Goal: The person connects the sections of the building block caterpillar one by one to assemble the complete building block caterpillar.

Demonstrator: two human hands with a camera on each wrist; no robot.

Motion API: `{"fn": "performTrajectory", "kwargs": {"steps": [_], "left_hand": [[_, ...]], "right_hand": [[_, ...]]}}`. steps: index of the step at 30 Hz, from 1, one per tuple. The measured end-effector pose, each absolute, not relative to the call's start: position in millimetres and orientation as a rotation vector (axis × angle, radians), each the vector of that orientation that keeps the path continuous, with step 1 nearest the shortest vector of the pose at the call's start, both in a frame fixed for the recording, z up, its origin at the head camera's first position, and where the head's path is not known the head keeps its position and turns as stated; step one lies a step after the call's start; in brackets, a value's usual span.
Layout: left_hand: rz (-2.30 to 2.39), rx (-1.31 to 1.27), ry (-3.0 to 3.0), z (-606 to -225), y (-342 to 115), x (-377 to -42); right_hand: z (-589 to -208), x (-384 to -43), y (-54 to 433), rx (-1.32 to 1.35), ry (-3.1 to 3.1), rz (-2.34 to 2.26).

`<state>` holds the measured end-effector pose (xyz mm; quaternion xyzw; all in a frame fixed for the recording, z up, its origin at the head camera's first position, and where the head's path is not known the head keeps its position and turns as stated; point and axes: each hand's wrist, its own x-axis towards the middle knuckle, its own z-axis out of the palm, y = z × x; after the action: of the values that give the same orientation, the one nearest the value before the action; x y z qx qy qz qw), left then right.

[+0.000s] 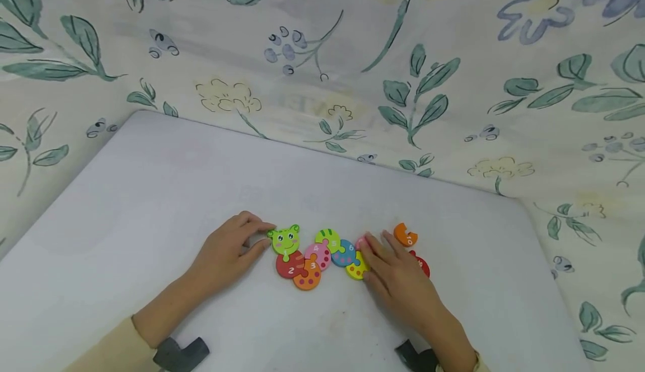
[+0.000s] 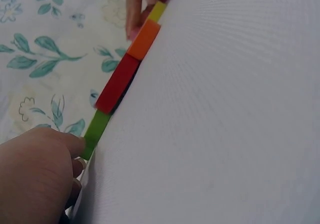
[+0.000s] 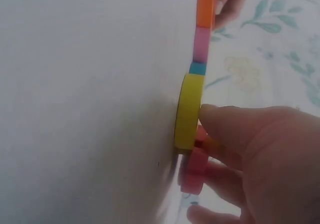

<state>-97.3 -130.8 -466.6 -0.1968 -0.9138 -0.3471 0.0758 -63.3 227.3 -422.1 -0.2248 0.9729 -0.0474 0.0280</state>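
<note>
A caterpillar puzzle of numbered, coloured pieces lies on the white table, joined in a wavy chain. My left hand (image 1: 229,249) touches the left edge of its green head piece (image 1: 285,240) with index finger and thumb. Red (image 1: 288,265), orange (image 1: 307,278), pink (image 1: 319,256), light green (image 1: 330,240) and blue (image 1: 344,253) pieces follow. At the chain's right end, my right hand (image 1: 400,274) lies over a second pink piece (image 1: 360,242), fingertips on it. The thumb touches the yellow piece (image 3: 190,111) beside it. Much of the second pink piece is hidden in the head view.
A loose orange piece (image 1: 405,235) lies just beyond the right hand. Another red piece (image 1: 423,264) shows partly from behind that hand. The white tabletop (image 1: 201,170) spreads around the puzzle, and a flower-patterned cloth (image 1: 322,92) hangs along its far edge.
</note>
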Motion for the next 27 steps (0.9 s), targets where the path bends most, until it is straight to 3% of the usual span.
{"fn": "performTrajectory", "kwargs": {"steps": [18,27], "left_hand": [[-1.050,-0.591,-2.761,-465.7,-129.6,-97.2],[-1.050,-0.578,-2.770,-465.5,-129.7,-96.9]], "right_hand": [[-427.5,-57.6,220.8,-0.611,2.922,-0.184],[-411.4,-64.0,232.4,-0.633,3.009,-0.311]]}}
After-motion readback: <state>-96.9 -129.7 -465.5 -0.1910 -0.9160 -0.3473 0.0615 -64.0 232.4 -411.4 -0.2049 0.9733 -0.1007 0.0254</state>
